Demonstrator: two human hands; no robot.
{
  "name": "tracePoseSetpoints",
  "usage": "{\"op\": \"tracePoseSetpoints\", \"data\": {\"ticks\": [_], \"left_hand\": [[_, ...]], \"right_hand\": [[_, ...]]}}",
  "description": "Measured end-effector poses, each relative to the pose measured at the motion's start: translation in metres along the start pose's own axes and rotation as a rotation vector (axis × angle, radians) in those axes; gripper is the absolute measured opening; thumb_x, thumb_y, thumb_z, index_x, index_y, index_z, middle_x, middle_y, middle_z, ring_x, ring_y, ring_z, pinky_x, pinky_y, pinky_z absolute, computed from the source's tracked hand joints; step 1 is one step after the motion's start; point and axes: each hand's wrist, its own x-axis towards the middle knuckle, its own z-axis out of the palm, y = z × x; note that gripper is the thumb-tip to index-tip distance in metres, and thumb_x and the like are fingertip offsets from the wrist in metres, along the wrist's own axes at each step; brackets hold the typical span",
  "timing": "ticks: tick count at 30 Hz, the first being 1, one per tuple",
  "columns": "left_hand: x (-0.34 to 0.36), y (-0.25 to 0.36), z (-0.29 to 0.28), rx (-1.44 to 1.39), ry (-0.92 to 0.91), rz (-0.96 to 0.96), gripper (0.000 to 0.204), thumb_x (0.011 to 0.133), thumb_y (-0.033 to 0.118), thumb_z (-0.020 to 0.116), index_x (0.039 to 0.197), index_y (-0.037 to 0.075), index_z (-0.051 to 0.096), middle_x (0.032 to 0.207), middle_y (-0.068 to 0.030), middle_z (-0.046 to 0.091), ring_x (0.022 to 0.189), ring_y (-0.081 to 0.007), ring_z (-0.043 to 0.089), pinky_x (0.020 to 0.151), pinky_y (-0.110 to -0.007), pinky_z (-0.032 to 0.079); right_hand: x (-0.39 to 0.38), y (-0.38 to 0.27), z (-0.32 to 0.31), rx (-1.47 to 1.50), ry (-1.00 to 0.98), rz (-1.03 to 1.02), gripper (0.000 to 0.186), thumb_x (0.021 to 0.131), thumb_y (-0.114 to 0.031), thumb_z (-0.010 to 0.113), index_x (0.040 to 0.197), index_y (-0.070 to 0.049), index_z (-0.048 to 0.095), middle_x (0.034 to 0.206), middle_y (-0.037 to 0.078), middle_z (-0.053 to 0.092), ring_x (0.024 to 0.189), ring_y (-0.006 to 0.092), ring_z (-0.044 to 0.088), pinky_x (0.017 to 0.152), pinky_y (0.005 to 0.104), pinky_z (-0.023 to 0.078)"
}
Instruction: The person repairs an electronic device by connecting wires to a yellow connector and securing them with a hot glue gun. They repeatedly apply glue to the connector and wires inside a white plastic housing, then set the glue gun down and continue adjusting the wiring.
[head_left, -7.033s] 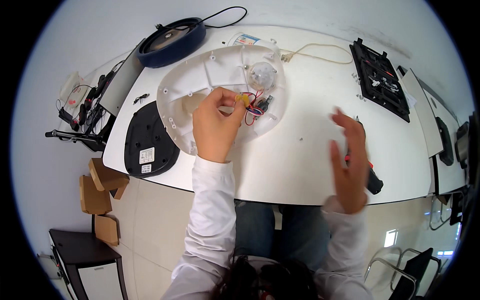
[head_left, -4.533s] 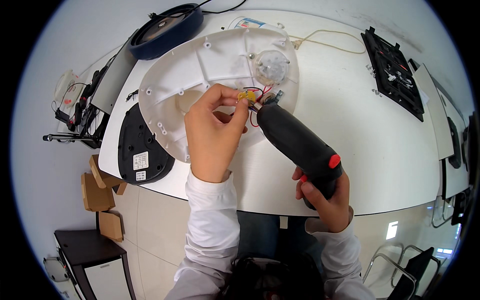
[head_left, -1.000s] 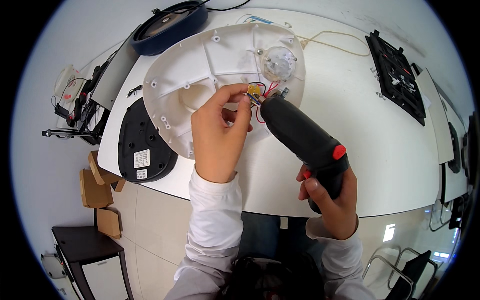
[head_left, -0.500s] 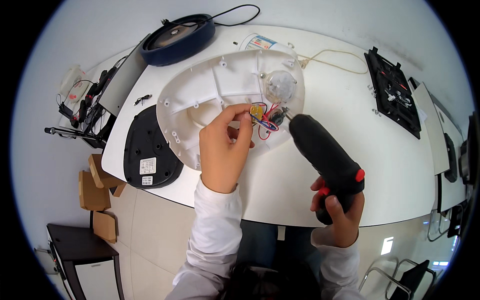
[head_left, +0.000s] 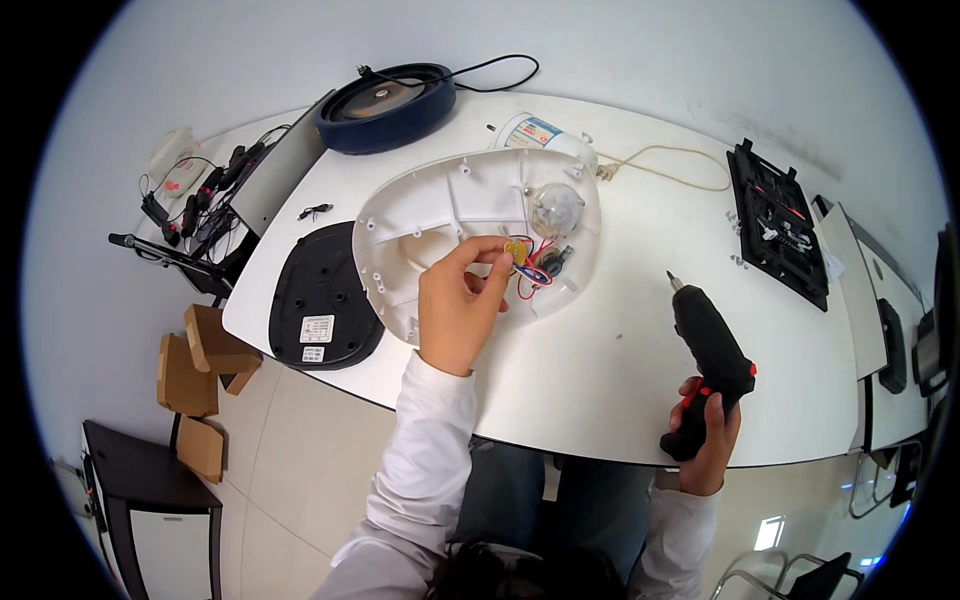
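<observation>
A white plastic housing (head_left: pixel 486 222) lies with its ribbed inside facing up on the table. Between thumb and forefinger, my left hand (head_left: pixel 464 305) pinches a small yellow circuit board (head_left: pixel 516 253), held over the housing's right part. Red and blue wires (head_left: pixel 535 272) run from it beside a small dark part (head_left: pixel 555 261). Behind them sits a round clear-covered part (head_left: pixel 557 210) within the shell. Off to the right, my right hand (head_left: pixel 711 430) grips a black cordless screwdriver (head_left: pixel 708 350) by its handle. Its bit points up and away, apart from the housing.
Left of the housing rests a black base plate (head_left: pixel 322 300) with labels. A dark blue round appliance (head_left: pixel 386 108) and a white cylinder (head_left: pixel 540 134) stand at the back. An open tool case (head_left: pixel 779 226) is at the right, with loose screws (head_left: pixel 738 262) beside it.
The screwdriver has moved away from the housing to the right, its bit now clear of the dark part. My left hand keeps its pinch on the circuit board. The whole view has shifted slightly.
</observation>
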Motion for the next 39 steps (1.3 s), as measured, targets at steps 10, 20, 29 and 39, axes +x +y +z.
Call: {"op": "tracePoseSetpoints", "data": {"ticks": [10,20,29,39], "left_hand": [[0.005,0.0,-0.004,-0.068,-0.05,-0.063,0.018,0.09,0.008,0.062,0.104,-0.003,0.065,0.088,-0.0079,0.069,0.053,-0.0107,0.058,0.045,-0.023,0.046],[0.004,-0.006,-0.002,-0.05,-0.023,-0.043,0.018,0.088,0.008,0.063,0.102,-0.002,0.066,0.085,-0.0081,0.07,0.048,-0.0112,0.061,0.043,-0.023,0.044],[0.005,-0.005,0.0,-0.021,-0.004,-0.038,0.019,0.087,0.011,0.065,0.102,-0.001,0.066,0.084,-0.008,0.07,0.049,-0.012,0.063,0.043,-0.023,0.046],[0.002,0.003,0.011,0.14,0.092,-0.048,0.018,0.084,0.017,0.069,0.097,0.005,0.066,0.08,-0.0039,0.07,0.049,-0.014,0.064,0.044,-0.025,0.046]], "right_hand": [[0.003,0.001,-0.021,0.099,0.002,0.017,0.043,0.096,-0.032,0.054,0.124,0.0,0.049,0.093,0.009,0.058,0.061,0.0128,0.052,0.056,0.0251,0.042],[0.001,0.003,-0.026,0.095,-0.047,0.032,0.039,0.096,-0.029,0.055,0.122,-0.001,0.05,0.092,0.009,0.059,0.062,0.0133,0.053,0.057,0.0261,0.044],[0.004,0.005,-0.025,0.096,-0.039,0.022,0.04,0.096,-0.029,0.055,0.123,0.0,0.05,0.091,0.009,0.058,0.061,0.0129,0.054,0.055,0.0252,0.043],[0.001,0.005,-0.025,0.096,-0.037,0.007,0.04,0.095,-0.028,0.055,0.123,0.001,0.05,0.092,0.01,0.059,0.061,0.0137,0.054,0.055,0.0261,0.043]]}}
